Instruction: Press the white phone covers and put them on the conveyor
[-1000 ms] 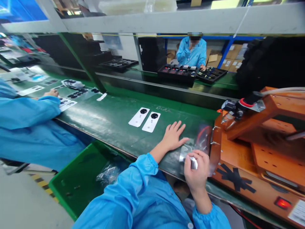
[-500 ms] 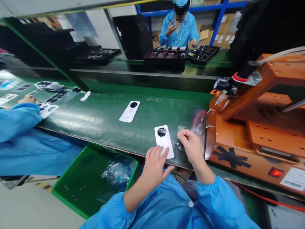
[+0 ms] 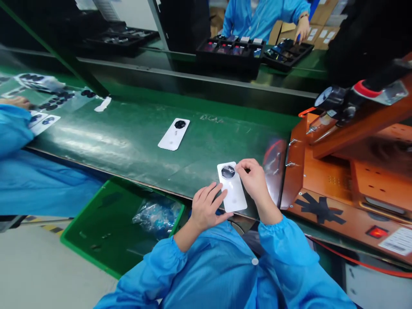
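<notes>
A white phone back panel (image 3: 234,193) with a round black camera area (image 3: 228,171) lies near the bench's front edge. Spread fingers of my left hand (image 3: 207,206) touch its left side, the thumb by the lower left corner. Thumb and forefinger of my right hand (image 3: 252,178) pinch together at the upper right of the camera area; what they hold is too small to make out. Pale streaks show across the black circle. Farther back on the green bench (image 3: 135,128) rests a second white phone back panel (image 3: 174,135), which neither hand touches.
An orange machine (image 3: 322,171) with a gauge stands at right, beside clear plastic (image 3: 275,167). Below the bench is a green bin (image 3: 96,231) holding clear plastic bags (image 3: 157,216). A co-worker's sleeve (image 3: 14,124) is at left; another person works behind black trays (image 3: 230,56).
My right hand has moved from beside the panel to its camera area. My left hand has slid from the panel's face to its left side. The view has shifted.
</notes>
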`<state>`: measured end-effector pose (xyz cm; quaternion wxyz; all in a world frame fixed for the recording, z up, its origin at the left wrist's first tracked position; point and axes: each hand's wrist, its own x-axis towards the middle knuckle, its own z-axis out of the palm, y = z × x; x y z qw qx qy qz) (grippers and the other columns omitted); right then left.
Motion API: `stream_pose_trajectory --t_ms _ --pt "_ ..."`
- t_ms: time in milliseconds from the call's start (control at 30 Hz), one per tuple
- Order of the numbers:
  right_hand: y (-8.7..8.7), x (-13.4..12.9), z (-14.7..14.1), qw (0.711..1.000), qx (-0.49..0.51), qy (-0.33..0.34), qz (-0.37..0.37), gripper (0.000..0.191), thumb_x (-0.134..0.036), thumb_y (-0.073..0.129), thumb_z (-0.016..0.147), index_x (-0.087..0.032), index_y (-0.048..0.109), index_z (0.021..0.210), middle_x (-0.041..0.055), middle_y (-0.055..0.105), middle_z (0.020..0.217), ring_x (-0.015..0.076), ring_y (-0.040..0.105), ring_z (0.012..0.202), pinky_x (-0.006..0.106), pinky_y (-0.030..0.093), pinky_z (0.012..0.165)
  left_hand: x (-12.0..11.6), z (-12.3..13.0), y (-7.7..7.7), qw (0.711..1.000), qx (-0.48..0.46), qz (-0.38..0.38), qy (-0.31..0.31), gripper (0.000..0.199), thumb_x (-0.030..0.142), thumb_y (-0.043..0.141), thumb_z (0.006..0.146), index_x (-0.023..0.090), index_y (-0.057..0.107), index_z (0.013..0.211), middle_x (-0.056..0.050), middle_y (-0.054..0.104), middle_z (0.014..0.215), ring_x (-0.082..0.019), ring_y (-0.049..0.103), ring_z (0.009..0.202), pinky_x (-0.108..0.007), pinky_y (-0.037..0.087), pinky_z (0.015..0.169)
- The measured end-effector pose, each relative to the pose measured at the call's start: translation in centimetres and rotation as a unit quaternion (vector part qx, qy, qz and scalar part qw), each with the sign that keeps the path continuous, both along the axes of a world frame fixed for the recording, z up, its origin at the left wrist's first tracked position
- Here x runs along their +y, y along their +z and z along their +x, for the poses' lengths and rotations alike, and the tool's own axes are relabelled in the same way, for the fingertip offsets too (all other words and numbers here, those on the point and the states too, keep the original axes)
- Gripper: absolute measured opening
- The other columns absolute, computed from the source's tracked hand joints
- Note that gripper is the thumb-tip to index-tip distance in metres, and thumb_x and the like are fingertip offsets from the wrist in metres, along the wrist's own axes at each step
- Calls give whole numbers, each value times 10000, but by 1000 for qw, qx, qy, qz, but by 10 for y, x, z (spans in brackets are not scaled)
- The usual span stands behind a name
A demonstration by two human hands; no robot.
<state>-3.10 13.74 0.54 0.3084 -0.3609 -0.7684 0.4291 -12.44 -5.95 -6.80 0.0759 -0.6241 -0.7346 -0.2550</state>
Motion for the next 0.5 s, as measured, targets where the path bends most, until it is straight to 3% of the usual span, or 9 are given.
stream_pose_trajectory --t_ms 167,500 --pt "-8 -7 -14 998 -66 9 15 172 -300 621 863 -234 717 737 58 703 998 244 619 1026 418 453 967 2 0 -7 1000 11 26 7 687 755 603 858 299 661 1369 -90 648 1446 -331 582 1368 -475 398 1119" --pt "-5 -12 -18 987 -144 -25 70 180 -287 597 885 -235 710 755 54 689 1020 264 582 1065 428 375 957 2 0 -9 1000 -10 6 17 712 794 589 838 317 670 1360 -77 652 1443 -328 589 1361 -467 392 1107"
